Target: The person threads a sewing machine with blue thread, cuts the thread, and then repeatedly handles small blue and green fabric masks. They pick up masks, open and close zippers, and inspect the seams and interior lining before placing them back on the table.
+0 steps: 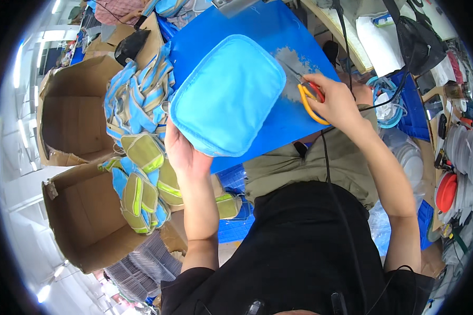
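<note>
My left hand [188,155] holds up a bright blue, rounded-rectangular fabric pouch [228,97] with a stitched rim. Its palm shows under the lower left corner, and the pouch hides most of the fingers. To the right, my right hand [337,102] grips a pair of scissors [305,101] by their yellow-orange and red handles. The blades point toward the pouch's right edge; I cannot tell whether they touch it. Below both lies a blue work table [194,39] with a worn grey patch.
Two cardboard boxes [84,199] stand open at the left. Beside them hang blue and beige fabric strips [139,97] and olive pouches with lime trim [142,197]. A dark cable [327,157] hangs near my right arm. Plastic lids and a red round piece [446,191] sit at the far right.
</note>
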A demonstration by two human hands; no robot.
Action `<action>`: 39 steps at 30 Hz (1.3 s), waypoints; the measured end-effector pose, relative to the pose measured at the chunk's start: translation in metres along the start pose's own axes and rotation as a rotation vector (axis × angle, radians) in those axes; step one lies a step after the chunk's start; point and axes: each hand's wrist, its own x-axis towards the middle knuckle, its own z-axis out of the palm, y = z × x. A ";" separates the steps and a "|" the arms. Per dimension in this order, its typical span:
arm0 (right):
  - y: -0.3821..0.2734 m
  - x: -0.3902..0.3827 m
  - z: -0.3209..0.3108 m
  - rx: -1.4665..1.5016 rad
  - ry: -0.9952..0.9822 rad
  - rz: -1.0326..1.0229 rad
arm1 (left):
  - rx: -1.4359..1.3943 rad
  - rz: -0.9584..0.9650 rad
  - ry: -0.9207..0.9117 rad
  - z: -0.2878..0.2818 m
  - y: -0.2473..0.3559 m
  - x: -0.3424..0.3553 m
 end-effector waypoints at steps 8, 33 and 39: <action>-0.103 -0.017 -0.033 0.668 -0.010 -0.207 | 1.091 0.441 -0.225 0.034 -0.081 -0.012; -0.056 -0.008 -0.007 0.166 0.265 -0.357 | 1.402 0.443 -0.100 -0.012 -0.082 -0.003; -0.051 -0.012 -0.002 0.520 0.098 -0.108 | 0.738 -0.028 -0.046 -0.011 -0.092 -0.015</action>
